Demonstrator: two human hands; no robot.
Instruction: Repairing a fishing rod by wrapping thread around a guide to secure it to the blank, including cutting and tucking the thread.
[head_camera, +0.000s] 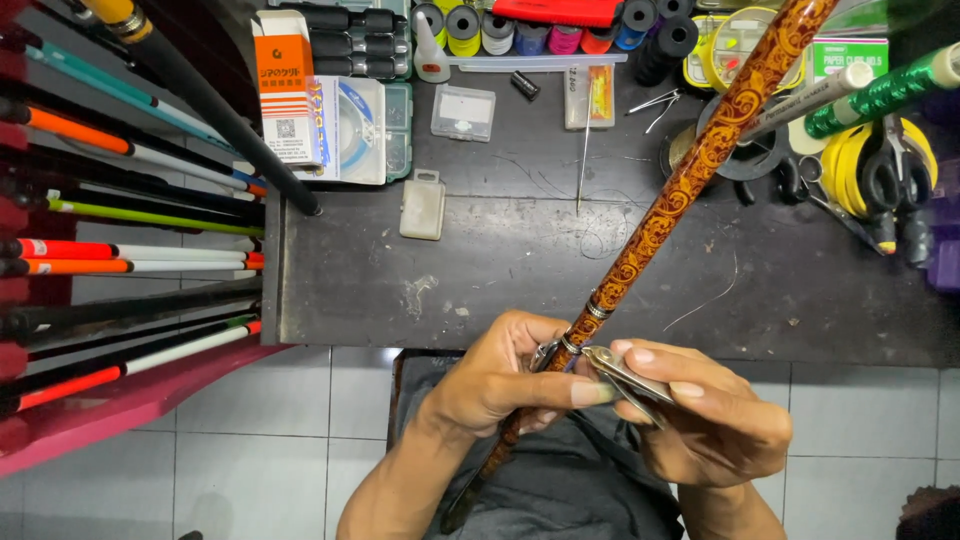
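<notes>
A long fishing rod (690, 175) with an orange and brown scroll pattern runs from the top right down to my lap. My left hand (500, 375) grips the rod just below a metal ring band (598, 305). A small metal guide (552, 350) sits against the rod at my left thumb. My right hand (715, 415) pinches a slim metal clipper-like tool (630, 378) whose tip touches the rod at that guide.
A dark worktable (500, 270) holds thread spools (520, 30), small plastic boxes (463, 112), an orange and white carton (285, 85), scissors (885, 170) and yellow line coils (850, 160). A rack of coloured rods (120, 230) fills the left. Tiled floor lies below.
</notes>
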